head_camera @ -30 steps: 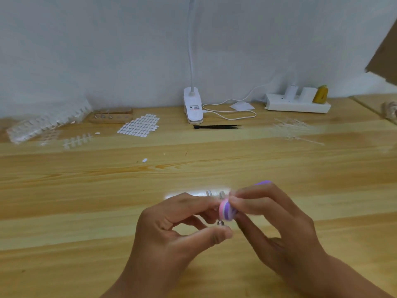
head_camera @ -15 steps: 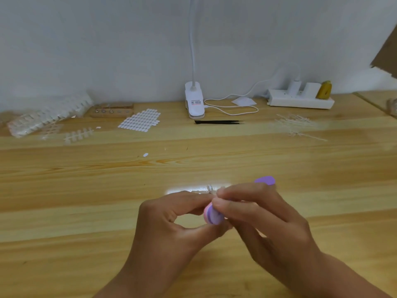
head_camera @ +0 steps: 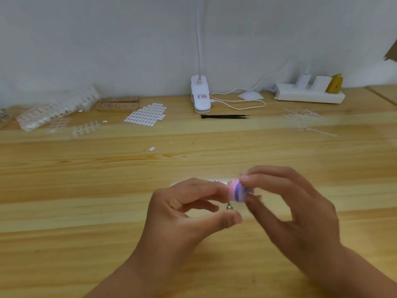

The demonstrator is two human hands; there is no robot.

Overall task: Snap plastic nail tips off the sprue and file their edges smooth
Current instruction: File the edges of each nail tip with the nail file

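Observation:
My left hand (head_camera: 189, 211) pinches a small clear nail tip between thumb and forefinger; the tip itself is mostly hidden, and a small metal piece (head_camera: 229, 208) shows below the fingers. My right hand (head_camera: 296, 211) grips a pink and purple nail file (head_camera: 237, 191), whose end lies against the left fingertips. The right hand is blurred. Both hands hover over the wooden table (head_camera: 86, 190). A sprue with nail tips (head_camera: 84, 129) lies at the far left.
At the back stand a white clip lamp (head_camera: 200, 95) and a power strip (head_camera: 309, 95). Black tweezers (head_camera: 225, 116), a sheet of white ovals (head_camera: 146, 114), a wooden block (head_camera: 117, 104), bagged tips (head_camera: 55, 108), bare sprues (head_camera: 305, 120) and one loose tip (head_camera: 151, 149) lie around.
The file slid left and down across the left fingertips, then back right and up. My left hand has kept its pinch and barely moved.

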